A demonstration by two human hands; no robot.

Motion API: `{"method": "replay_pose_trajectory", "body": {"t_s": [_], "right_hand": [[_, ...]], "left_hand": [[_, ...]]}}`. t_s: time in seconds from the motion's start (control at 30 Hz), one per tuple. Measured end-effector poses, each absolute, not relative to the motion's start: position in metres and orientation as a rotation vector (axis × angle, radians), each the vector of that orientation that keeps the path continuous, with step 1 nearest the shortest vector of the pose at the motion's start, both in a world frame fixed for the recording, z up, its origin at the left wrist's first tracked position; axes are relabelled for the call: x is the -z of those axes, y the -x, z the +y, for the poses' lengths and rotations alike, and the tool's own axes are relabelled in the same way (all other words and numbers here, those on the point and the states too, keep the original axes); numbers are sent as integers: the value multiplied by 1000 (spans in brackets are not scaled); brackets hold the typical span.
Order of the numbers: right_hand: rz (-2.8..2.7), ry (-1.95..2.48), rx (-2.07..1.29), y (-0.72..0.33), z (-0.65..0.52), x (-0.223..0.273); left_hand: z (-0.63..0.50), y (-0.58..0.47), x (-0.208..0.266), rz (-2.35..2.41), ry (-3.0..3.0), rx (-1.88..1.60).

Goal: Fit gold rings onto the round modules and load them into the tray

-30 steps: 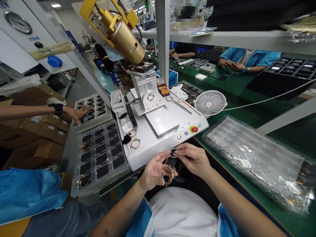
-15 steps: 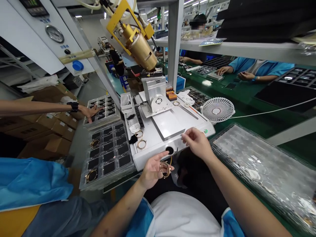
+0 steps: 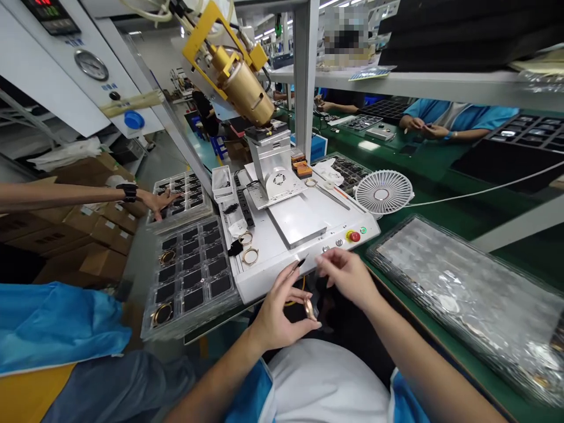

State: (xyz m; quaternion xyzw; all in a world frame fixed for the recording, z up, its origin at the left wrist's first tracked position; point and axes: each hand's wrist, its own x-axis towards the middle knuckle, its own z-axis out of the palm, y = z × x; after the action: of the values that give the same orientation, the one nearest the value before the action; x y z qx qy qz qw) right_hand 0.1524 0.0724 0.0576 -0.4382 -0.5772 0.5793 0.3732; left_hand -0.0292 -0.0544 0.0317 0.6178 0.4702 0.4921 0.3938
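Note:
My left hand (image 3: 282, 311) pinches a gold watch case ring (image 3: 309, 306) between thumb and fingers, the ring seen nearly edge-on. At the raised fingertips of the same hand is a thin black round disc (image 3: 301, 262), also turned almost edge-on. Just to the right, my right hand (image 3: 346, 275) has its thumb and fingers brought together. Whatever lies in that pinch, if anything, is too small to make out. Both hands are in front of the white machine base (image 3: 264, 276). Two gold rings (image 3: 250, 256) lie on the base's left side.
A silver plate (image 3: 299, 223) sits under a gold press head (image 3: 249, 94). Trays of black parts (image 3: 192, 273) stand left, where a co-worker's hand (image 3: 158, 202) rests on another tray. Right are a white fan (image 3: 383, 194), a red button (image 3: 353, 236) and stacked clear trays (image 3: 467, 294).
My left hand has turned, so the ring and black disc now show edge-on. My right hand has moved slightly down and left, closer to the disc, uncovering the red button.

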Motion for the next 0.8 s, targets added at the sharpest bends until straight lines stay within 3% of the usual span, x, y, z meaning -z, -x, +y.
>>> {"method": "replay_pose_trajectory", "body": {"t_s": [0.17, 0.4, 0.8], "right_hand": [[-1211, 1062, -1607, -144, 37, -47], [-1177, 984, -1746, -165, 49, -62], [-1433, 1095, -1802, -174, 56, -60]], "left_hand": [[-48, 6, -19, 1321, -1906, -926], [-46, 9, -24, 1033, -1650, -1200], [-43, 19, -25, 1210, -1979, -939]]}}
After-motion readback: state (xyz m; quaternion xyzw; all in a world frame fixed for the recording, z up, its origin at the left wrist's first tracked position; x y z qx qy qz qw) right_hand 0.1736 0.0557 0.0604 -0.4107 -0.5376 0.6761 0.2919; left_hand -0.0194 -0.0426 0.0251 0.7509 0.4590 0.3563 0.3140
